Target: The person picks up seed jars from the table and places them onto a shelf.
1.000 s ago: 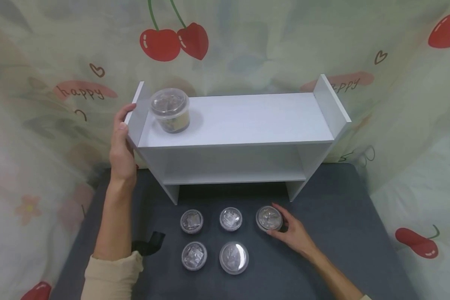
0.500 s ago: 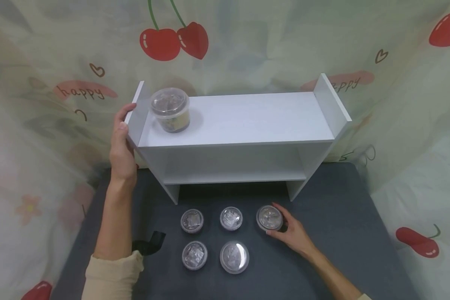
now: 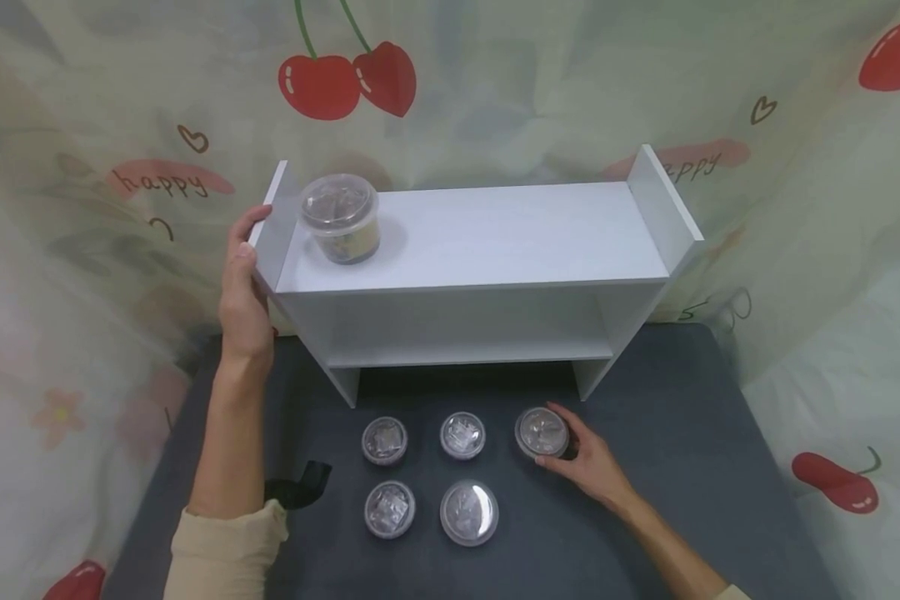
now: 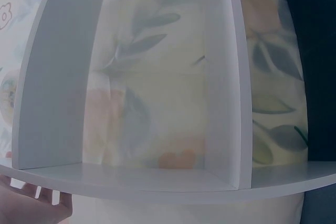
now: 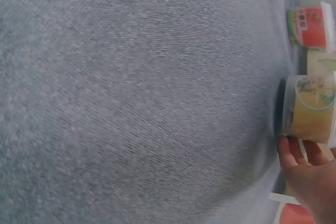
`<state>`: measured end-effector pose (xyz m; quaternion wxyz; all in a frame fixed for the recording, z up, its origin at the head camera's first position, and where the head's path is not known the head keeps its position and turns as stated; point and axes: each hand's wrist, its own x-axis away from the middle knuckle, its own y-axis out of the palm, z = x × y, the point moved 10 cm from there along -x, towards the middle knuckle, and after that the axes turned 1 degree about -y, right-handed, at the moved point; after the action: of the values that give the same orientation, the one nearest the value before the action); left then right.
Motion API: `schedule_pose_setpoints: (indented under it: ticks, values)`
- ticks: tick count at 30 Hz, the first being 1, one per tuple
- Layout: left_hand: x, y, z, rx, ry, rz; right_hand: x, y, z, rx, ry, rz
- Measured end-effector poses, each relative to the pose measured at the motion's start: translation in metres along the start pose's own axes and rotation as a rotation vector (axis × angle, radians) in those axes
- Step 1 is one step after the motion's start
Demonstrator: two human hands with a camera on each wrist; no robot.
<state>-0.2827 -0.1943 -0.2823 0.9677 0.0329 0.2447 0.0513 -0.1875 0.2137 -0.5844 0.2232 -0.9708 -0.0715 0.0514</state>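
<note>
My left hand [image 3: 246,312] grips the left side panel of a white two-tier shelf [image 3: 472,237], thumb at its front edge and fingers on the outer face. In the left wrist view, fingers [image 4: 50,203] show under that side panel. My right hand [image 3: 596,468] holds a round tub [image 3: 543,432] with a clear lid, thumb and fingers at its sides. The right wrist view shows this tub [image 5: 312,108] as see-through plastic with yellowish contents, its base close to the cloth. Another lidded tub [image 3: 341,220] stands at the left end of the top shelf.
Several lidded tubs stand on the dark cloth before the shelf, among them a back-left tub [image 3: 384,441], a middle tub [image 3: 462,436] and a wider front tub [image 3: 469,513]. A black strap [image 3: 300,486] lies beside my left forearm. A printed curtain [image 3: 495,92] hangs behind.
My right hand and the tub it holds have shifted slightly to the right and away from me. The left hand keeps its grip on the shelf.
</note>
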Motion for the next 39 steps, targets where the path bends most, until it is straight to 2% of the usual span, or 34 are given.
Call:
schedule_pose_setpoints:
  ticks: [11,18,24,30,39]
  values:
    - [0.000,0.000,0.000,-0.001,0.003,0.008,-0.002,-0.006,-0.020,-0.124,-0.007,-0.031]
    - [-0.001,0.000,-0.002,-0.006,0.006,0.013,0.001,-0.008,-0.031,-0.075,0.017,-0.038]
    - [-0.001,-0.001,-0.002,0.024,0.006,0.024,0.001,-0.011,-0.055,-0.088,-0.033,-0.035]
    - [-0.001,-0.001,0.000,0.061,0.027,0.032,0.000,-0.015,-0.056,-0.087,-0.058,-0.032]
    - [-0.001,0.000,-0.001,0.021,0.023,0.022,-0.001,-0.018,-0.088,-0.131,-0.136,-0.064]
